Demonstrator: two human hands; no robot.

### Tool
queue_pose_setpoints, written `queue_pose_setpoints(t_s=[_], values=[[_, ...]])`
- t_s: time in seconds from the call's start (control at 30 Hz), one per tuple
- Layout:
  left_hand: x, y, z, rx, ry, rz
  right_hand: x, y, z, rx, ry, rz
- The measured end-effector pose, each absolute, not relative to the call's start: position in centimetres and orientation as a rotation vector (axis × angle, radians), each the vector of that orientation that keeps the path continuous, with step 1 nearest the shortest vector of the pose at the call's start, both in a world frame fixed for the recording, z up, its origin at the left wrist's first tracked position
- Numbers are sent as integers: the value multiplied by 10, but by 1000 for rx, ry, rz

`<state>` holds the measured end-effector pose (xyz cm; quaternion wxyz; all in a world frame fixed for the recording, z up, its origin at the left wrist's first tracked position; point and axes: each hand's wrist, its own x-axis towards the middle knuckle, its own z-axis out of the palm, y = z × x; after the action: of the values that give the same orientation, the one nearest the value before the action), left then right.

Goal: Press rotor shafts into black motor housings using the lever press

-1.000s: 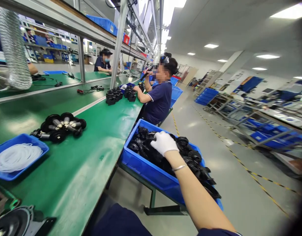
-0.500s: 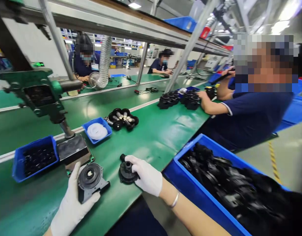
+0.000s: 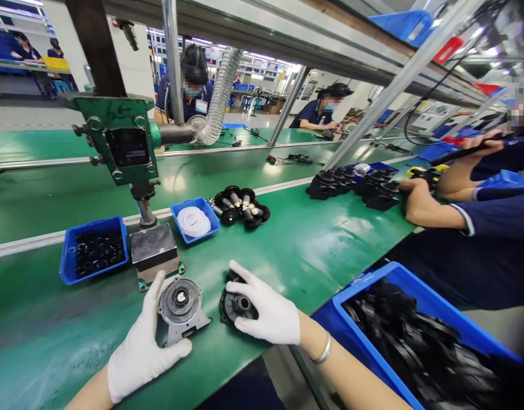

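Hands on two pump parts at the bench's near edge.
Left hand (image 3: 140,347) grips the grey housing (image 3: 180,310); right hand (image 3: 265,310) clasps the black cover (image 3: 236,306) just beside it, unjoined.

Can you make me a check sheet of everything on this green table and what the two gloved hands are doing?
Surface: green bench top, a pale strip running along it.
Job's things: grey housing with a round black centre; black round part.
Clutter: small blue tray of black bits; small blue tray of white rings; pile of black wheels with metal shafts; big blue bin of black parts beside the bench.
Grippers: left hand holds the housing; right hand rests its grip on the round part.
Cables: black leads on the far belt.
Surroundings: green press, silver duct hose, co-worker's arm, more people beyond.
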<state>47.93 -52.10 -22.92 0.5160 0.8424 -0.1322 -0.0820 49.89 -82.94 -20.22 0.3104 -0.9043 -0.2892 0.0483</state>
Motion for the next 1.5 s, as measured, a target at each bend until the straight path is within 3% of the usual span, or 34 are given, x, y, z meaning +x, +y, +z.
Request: queue_pose_setpoints(t_s=[0.2,0.37,0.63,1.17,1.5], values=[[483,-525,-223,1907,-298,-228,527,-813,-211,-2411,-716,26],[486,-525,-219,1872,-285,-257,546,-776,-175,-2311,-410,-101],[489,-525,-214,1820,-222,-285,547,-704,-150,-2396,-736,-16],[492,-525,-211,1776,-223,-240,547,-704,-161,-2480,-908,-15],[495,-538,-226,1866,-567,250,546,-704,-171,-2399,-911,-87]])
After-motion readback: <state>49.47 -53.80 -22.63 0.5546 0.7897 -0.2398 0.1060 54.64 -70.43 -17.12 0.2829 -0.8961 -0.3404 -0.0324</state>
